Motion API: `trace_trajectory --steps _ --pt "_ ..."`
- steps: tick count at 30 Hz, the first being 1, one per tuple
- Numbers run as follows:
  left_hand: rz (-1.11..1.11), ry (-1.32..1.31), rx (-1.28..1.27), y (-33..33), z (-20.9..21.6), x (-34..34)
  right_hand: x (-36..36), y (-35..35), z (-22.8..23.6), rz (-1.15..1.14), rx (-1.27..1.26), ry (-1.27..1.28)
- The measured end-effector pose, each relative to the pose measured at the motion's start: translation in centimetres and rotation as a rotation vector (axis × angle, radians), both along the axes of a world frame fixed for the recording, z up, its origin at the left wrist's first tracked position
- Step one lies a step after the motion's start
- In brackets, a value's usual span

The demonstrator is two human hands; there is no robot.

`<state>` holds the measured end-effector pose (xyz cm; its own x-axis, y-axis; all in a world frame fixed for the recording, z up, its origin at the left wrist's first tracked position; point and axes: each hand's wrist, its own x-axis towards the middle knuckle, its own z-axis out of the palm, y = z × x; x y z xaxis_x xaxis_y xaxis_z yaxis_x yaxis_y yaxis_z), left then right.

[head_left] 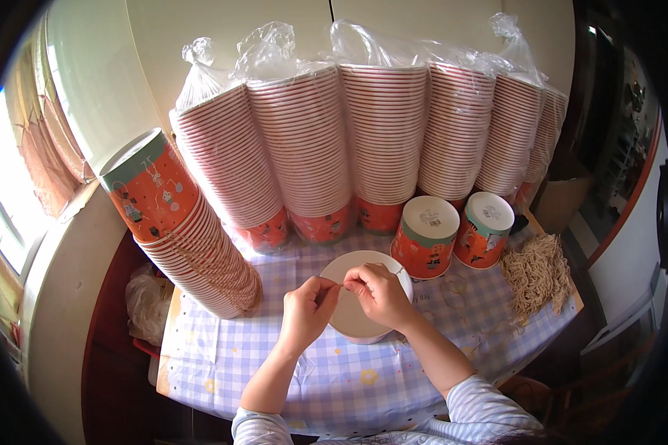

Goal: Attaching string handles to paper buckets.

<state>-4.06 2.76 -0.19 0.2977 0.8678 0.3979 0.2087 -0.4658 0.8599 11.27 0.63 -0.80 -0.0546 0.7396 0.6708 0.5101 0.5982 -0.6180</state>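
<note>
A white-lined paper bucket [353, 317] stands on the table in front of me with its mouth up. Over its opening my left hand [309, 307] is closed in a pinch, thumb against bent fingers. Close beside it, my right hand [379, 295] is also pinched, covering part of the bucket's right rim. The two sets of fingertips almost meet; what they hold is too small to make out. To the right lies a heap of beige cords [537, 273]. Two upside-down orange and green paper buckets [425, 236] stand behind my right hand.
Tall stacks of nested paper buckets [384, 133] in clear plastic bags line the back of the table. At the left leans an unwrapped stack [200, 256] of upside-down buckets with cords along its side. A blue-white checked cloth [223, 356] covers the table.
</note>
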Motion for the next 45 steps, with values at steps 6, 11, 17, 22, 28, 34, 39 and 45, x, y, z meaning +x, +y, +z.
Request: trace_trajectory --steps 6,11,17,22,28,34,39,45 --pt "0.020 0.030 0.045 0.0 0.1 -0.1 -0.2 0.1 -0.2 0.041 0.016 0.036" --pt "0.009 0.012 0.029 -0.2 0.1 0.1 0.0 0.1 -0.6 0.109 -0.043 0.063" --pt "0.026 0.065 0.096 -0.3 -0.1 0.1 0.0 0.1 -0.6 0.179 -0.128 0.103" --pt "-0.037 0.069 0.070 0.0 0.6 -0.6 0.5 0.0 -0.6 0.267 -0.230 0.256" --pt "-0.016 0.149 0.305 -0.1 2.1 -1.0 0.7 -0.2 0.3 0.244 -0.300 0.300" --pt "-0.065 0.162 0.329 0.2 1.0 -0.7 0.4 -0.2 0.0 0.266 -0.252 0.241" --pt "-0.013 0.267 0.406 0.0 1.0 -0.6 0.1 0.1 -0.9 0.333 -0.310 0.393" --pt "0.039 0.328 0.478 -0.1 1.6 -1.2 0.0 -0.1 -0.4 0.384 -0.258 0.640"
